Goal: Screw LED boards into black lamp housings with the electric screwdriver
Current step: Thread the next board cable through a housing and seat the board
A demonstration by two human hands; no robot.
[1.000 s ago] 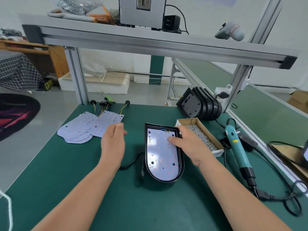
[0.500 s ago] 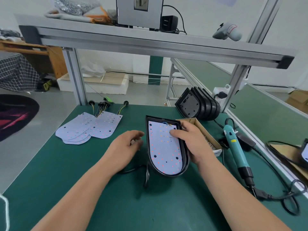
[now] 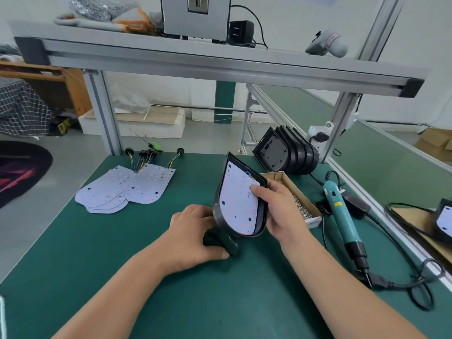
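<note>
Tilted black plastic lamp housing [image 3: 218,217] holds white LED board [image 3: 236,204]; right hand [image 3: 281,212] clamps its 3 o'clock rim, left hand [image 3: 193,237] grips its 7 o'clock underside.

We saw a dark green mat [image 3: 117,265] covering the workbench. The lamp housing [image 3: 218,217] was glossy black. The LED board [image 3: 236,206] in it was pale lilac-white, dotted with small red and orange points and a few black holes. The spare LED boards [image 3: 127,189] showed the same pale ground and dotted pattern, with yellow and black wires [image 3: 174,159]. The electric screwdriver [image 3: 340,214] was teal with a black tail end and a yellow label. Silver screws [image 3: 300,207] lay in a brown cardboard box [image 3: 270,175]. The stacked housings [image 3: 288,152] were black. We noted a silver-grey aluminium frame [image 3: 220,67], a black cloth with a white grid [image 3: 22,111], and a dark rug streaked red and pink [image 3: 19,172].
</note>
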